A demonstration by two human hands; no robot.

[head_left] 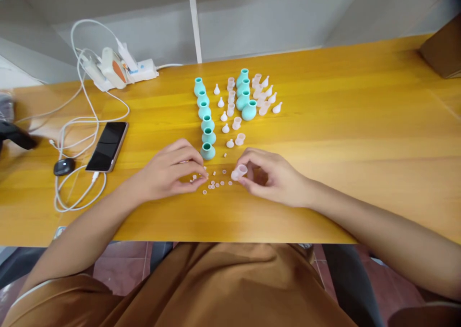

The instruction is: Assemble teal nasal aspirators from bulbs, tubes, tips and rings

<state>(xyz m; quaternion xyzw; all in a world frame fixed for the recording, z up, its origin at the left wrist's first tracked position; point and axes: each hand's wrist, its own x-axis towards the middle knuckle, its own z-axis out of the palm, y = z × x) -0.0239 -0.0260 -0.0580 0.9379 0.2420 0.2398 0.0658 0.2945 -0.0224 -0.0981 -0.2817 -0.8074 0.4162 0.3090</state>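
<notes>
My right hand (272, 175) pinches a translucent, flared plastic piece (241, 171) between thumb and fingers, tilted above the table. My left hand (176, 168) hovers by a scatter of tiny translucent rings (217, 185), its thumb and fingertip pinched together; whatever is between them is too small to name. Just beyond the left fingers runs a column of turquoise bulb-shaped pieces (208, 151) with open necks. To its right stand small white pointed pieces (230, 143) and more translucent flared pieces (240, 139).
Another group of turquoise bulbs (248, 111) stands further back, with white pieces (277, 108) to its right. On the left lie a phone (107, 147), a black earbud-case-like object (64, 167), looping white cables and a power strip (144, 70). A brown box (442, 48) sits far right.
</notes>
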